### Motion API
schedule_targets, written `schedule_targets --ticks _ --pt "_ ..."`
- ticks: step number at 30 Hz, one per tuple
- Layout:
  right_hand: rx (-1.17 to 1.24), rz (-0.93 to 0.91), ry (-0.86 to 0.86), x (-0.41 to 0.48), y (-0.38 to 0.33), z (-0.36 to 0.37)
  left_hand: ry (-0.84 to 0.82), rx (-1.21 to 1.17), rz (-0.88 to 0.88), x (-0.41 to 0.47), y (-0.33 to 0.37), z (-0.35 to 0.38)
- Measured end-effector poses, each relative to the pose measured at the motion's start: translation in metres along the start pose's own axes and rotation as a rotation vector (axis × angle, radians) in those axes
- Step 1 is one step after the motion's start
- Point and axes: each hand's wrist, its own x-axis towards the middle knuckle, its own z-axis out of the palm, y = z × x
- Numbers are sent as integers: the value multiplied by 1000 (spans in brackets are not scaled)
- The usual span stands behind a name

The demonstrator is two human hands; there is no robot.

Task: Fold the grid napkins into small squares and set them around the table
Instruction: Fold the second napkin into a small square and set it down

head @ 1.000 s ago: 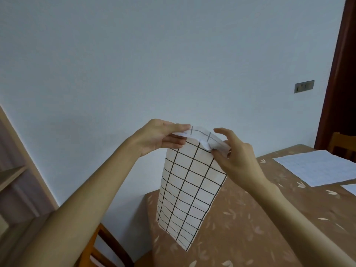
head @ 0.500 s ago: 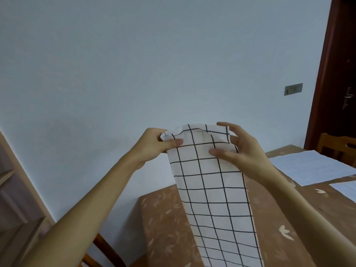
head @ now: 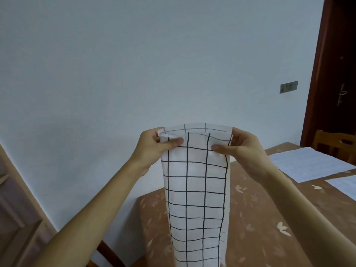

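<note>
1. The grid napkin (head: 196, 189) was up in the air over the near left part of the table (head: 260, 218), hanging down as a long narrow strip.
2. The left hand (head: 154, 145) pinched its upper left corner and the right hand (head: 240, 149) pinched its upper right corner. Each thumb lay on the front of the cloth.
3. Two layers showed along the top edge, a paler one standing just behind the front one. So the napkin seemed to have been doubled lengthwise, but it was not yet a small square; judging by its length, at least one or two crosswise folds were left.
4. Far right on the table lay a flat pale sheet (head: 308, 164) with a faint grid, and a second sheet (head: 344, 186) just nearer. They were probably more napkins, spread out and not yet folded.
5. No folded square was visible at any place on the table, so the setting-out looked unstarted as far as the view showed.
6. The lower end of the hanging napkin was cut off by the bottom of the view, so it could not be told whether it touched the table.
7. The fingers behind the cloth were hidden, and how many layers they gripped was unclear.
8. The second sheet ran off the right edge.
9. Much of the table lay outside the view, so napkins there could not be ruled out.
</note>
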Motion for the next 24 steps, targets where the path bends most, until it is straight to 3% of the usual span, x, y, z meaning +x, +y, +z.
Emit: schedule_targets --ticks 11,18,24 --pt "-260 -167 307 1 -8 2 48 82 67 -3 1 6" --pt "-391 -250 284 2 -6 1 184 -56 46 -6 2 14" --pt "-447 -133 153 4 -1 -7 204 -74 -31 -6 0 11"
